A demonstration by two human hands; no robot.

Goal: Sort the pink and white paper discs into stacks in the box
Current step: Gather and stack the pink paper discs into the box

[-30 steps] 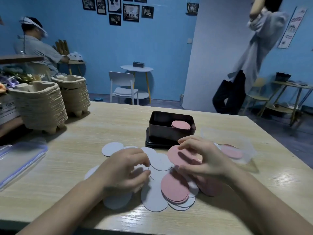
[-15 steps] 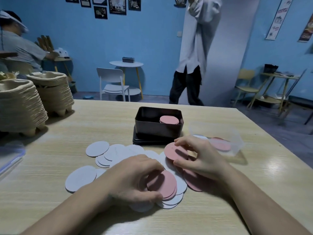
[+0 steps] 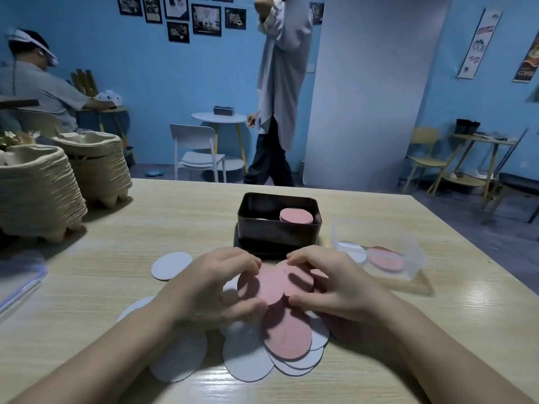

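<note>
Pink discs pinched in both my hands.
Left hand and right hand close together, just before box.

In my grip: pink paper discs, matt. White discs, matt paper. Box, smooth dark metal. Table, glossy wood grain. Tub, clear plastic.

My left hand and right hand are bare. Both forearms are bare too, right down to the bottom edge of my feed. Slim fingers. The nails are too soft in the picture to make out. Dim light, with shadow along the inner sides of both arms.
</note>
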